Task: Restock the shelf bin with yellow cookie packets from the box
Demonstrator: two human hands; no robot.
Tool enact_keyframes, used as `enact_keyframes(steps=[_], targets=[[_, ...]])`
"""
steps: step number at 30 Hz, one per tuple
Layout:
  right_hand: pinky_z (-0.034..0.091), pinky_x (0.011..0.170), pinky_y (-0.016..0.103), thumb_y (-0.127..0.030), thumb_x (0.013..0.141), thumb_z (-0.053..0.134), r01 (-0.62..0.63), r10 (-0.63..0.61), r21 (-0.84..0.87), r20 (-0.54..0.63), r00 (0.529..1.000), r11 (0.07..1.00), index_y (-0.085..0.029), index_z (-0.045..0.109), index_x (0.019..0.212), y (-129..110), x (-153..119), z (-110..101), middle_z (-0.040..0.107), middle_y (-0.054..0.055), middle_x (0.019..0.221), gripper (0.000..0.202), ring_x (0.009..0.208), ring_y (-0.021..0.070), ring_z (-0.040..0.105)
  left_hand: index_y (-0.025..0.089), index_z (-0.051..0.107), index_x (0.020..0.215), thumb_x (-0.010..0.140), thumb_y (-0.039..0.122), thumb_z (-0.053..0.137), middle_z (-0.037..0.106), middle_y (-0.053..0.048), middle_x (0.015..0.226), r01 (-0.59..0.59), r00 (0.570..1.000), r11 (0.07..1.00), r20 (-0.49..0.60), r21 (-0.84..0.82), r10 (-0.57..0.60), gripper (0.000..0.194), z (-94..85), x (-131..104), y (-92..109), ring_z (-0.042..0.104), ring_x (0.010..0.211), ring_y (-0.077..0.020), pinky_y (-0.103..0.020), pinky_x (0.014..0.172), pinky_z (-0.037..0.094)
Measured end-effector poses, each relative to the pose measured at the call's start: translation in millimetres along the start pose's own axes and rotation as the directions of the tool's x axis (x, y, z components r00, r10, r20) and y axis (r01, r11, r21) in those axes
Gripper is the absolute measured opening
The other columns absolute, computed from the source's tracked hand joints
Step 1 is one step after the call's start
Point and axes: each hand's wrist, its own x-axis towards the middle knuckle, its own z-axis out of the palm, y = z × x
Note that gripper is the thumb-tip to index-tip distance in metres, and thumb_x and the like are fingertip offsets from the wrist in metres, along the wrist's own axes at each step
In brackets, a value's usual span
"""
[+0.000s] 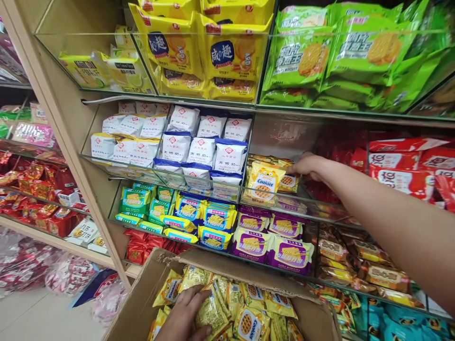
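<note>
Nearest the camera, the left hand (185, 316) lay inside the cardboard box (142, 303), its fingers spread and curled down over the yellow cookie packets (249, 322) heaped there, thumb resting on one packet; whether the fingers had actually closed on a packet could not be told. The box stood open at the bottom of the view, one flap (227, 267) folded back toward the shelves.

Farther out, the right arm (391, 213) stretched across from the right edge, and the right hand (307, 166) rested in the clear shelf bin (284, 137) at middle height. Its fingers lay together, pressed on the top of a small stack of yellow cookie packets (265, 182) of the same kind as those in the box; that stack sat at the left front of the bin, against the divider.

Just left of that bin were white and blue packets (199, 151), stacked in rows. Below them lay green packets (137, 201), blue and yellow packets (213, 220) and purple packets (270, 241). Right of the hand, red packets (405, 166) filled the next bin.

Highest and farthest, the top shelf held big yellow bags (227, 52) beside green bags (320, 57). Far left, another shelf unit carried red sweets (39, 189).
</note>
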Motion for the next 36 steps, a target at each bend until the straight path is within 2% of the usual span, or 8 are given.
enact_keyframes(steps=[10,17,25,27,29,32,34,36], targets=[[0.047,0.048,0.027,0.002,0.063,0.061,-0.226,0.203,0.073,0.238,0.95,0.971,-0.017,0.054,0.054,-1,2,5,0.057,0.001,0.051,0.022,0.052,0.0157,0.059,0.028,0.049,0.124,0.074,0.022,0.06,0.051,-0.011,0.131,0.035,0.998,0.998,0.057,0.046,-0.037,0.052,-12.9,2,16,0.045,0.123,-0.0285,-0.046,0.102,0.041],[0.048,0.053,0.03,0.001,0.06,0.056,-0.206,0.21,-0.07,0.07,0.975,0.976,-0.017,0.053,0.057,-2,-2,0,0.052,0.0,0.05,0.019,0.058,0.0171,0.058,0.028,0.05,0.122,0.074,0.02,0.058,0.055,-0.009,0.127,-0.002,1.0,1.0,0.008,0.006,0.002,0.049,-15.5,-2,18,0.049,0.119,-0.0261,-0.042,0.101,0.043],[0.05,0.073,0.036,-0.009,0.06,0.063,0.046,-0.062,-0.193,-0.081,0.995,0.98,-0.017,0.06,0.089,-8,-9,-12,0.065,0.011,0.092,0.03,0.089,0.027,0.061,0.025,0.047,0.125,0.073,0.012,0.055,0.06,-0.007,0.111,0.054,0.999,0.979,0.013,-0.199,-0.052,0.054,-34.3,2,39,0.055,0.106,-0.0223,-0.038,0.095,0.044],[0.044,0.088,0.039,-0.014,0.065,0.062,0.191,-0.237,-0.257,-0.162,0.958,0.947,-0.018,0.06,0.099,-12,-31,-26,0.061,0.012,0.108,0.035,0.104,0.0289,0.055,0.025,0.055,0.116,0.072,0.014,0.057,0.062,-0.005,0.102,0.073,0.997,0.962,-0.014,-0.264,-0.08,0.046,-42.2,2,49,0.057,0.1,-0.0223,-0.037,0.092,0.045],[0.041,0.093,0.038,-0.022,0.074,0.055,0.377,-0.458,-0.314,-0.249,0.853,0.872,-0.021,0.058,0.106,-7,-71,-36,0.058,0.01,0.114,0.032,0.108,0.0274,0.052,0.024,0.061,0.103,0.071,0.019,0.062,0.062,-0.003,0.092,0.109,0.986,0.905,-0.07,-0.411,-0.151,0.032,-48.6,1,60,0.058,0.093,-0.0217,-0.036,0.087,0.047],[0.046,0.079,0.036,-0.033,0.083,0.048,0.621,-0.678,-0.272,-0.268,0.685,0.735,-0.032,0.058,0.097,26,-154,-25,0.062,0.004,0.097,0.018,0.086,0.0228,0.058,0.021,0.057,0.093,0.066,0.03,0.071,0.063,-0.002,0.089,0.158,0.956,0.646,-0.049,-0.747,-0.29,0.032,-52.6,4,82,0.059,0.088,-0.0205,-0.033,0.081,0.049],[0.048,0.071,0.034,-0.035,0.082,0.05,0.573,-0.578,-0.073,-0.113,0.809,0.816,-0.035,0.058,0.093,61,-208,1,0.064,0.0,0.089,0.013,0.077,0.0193,0.06,0.021,0.055,0.094,0.063,0.033,0.076,0.064,-0.001,0.09,0.176,0.946,0.44,0.027,-0.88,-0.324,0.039,-52.1,8,100,0.059,0.086,-0.0188,-0.031,0.078,0.049],[0.048,0.066,0.034,-0.044,0.074,0.061,0.372,-0.377,0.061,0.156,0.913,0.926,-0.034,0.055,0.11,95,-247,33,0.064,0.002,0.102,0.038,0.079,0.0208,0.06,0.021,0.056,0.095,0.061,0.03,0.078,0.065,0.0,0.09,0.179,0.947,0.304,0.081,-0.936,-0.309,0.042,-50.1,14,118,0.06,0.084,-0.0166,-0.029,0.076,0.048]])
